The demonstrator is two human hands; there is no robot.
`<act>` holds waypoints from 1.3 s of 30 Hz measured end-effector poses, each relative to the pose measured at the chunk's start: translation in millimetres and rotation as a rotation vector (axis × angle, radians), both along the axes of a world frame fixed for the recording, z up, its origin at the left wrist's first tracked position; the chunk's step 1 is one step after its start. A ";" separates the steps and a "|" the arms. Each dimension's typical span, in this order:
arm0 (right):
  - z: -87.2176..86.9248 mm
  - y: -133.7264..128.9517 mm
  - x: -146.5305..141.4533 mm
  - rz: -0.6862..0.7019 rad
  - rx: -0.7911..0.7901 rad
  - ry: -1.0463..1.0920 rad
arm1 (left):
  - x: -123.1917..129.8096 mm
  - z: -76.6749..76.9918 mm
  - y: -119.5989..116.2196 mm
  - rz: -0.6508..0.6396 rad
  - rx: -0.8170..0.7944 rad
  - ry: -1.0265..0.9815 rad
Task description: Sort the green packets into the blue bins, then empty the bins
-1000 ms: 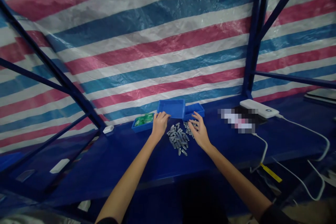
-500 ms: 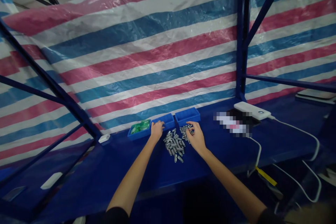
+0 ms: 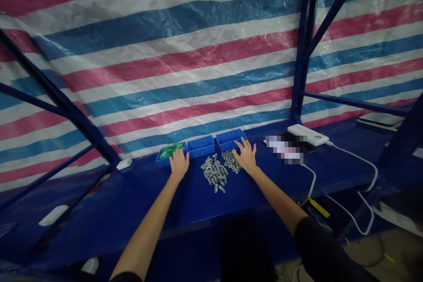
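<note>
Two bare hands work over a blue desk (image 3: 188, 207), where three blue trays line the foot of a striped sheet (image 3: 185, 70). The left hand (image 3: 179, 164), its thumb held apart from the fingers, is at the front of the left tray (image 3: 163, 162), which holds green items (image 3: 168, 151); whether it grips anything cannot be told. The right hand (image 3: 245, 154), fingers spread apart, reaches by the front of the right tray (image 3: 228, 140), beside one pile of small metal parts (image 3: 230, 161). One pile of larger metal cylinders (image 3: 214, 173), too many to count exactly, lies between the hands, in front of the middle tray (image 3: 200, 146). To the right sit one white power bank (image 3: 307, 135) and one pixelated object (image 3: 286, 149).
</note>
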State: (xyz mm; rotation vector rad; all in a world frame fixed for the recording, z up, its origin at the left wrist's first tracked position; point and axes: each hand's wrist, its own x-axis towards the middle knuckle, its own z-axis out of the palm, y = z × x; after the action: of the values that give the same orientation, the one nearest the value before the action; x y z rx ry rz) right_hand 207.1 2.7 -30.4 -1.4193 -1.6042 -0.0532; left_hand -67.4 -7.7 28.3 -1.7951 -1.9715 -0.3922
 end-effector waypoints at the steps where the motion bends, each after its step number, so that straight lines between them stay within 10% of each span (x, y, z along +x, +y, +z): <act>1: -1.9 1.4 -0.3 0.029 -0.011 -0.027 | -6.4 -3.2 -1.9 -0.026 -0.021 0.020; 20: 6.3 22.3 1.4 0.024 -0.129 -0.029 | -3.0 -28.8 -91.4 -0.122 0.194 -0.008; 26: 29.5 -26.3 -27.6 0.185 -0.012 0.018 | 23.9 -34.2 -135.6 -0.315 0.221 -0.161; 33: 41.8 -95.5 -80.1 0.531 -0.321 0.174 | 22.1 -28.7 -159.4 -0.416 0.326 -0.553; 39: 54.0 -113.7 -106.5 0.703 -0.588 0.722 | 29.2 -15.3 -162.1 -0.400 0.393 -0.879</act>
State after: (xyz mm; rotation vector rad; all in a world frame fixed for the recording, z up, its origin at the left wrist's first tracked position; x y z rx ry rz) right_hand 100.6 -111.0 23.6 -0.9991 -1.4322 1.2776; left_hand -38.2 -169.8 13.0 -1.8946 -1.7763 -1.8119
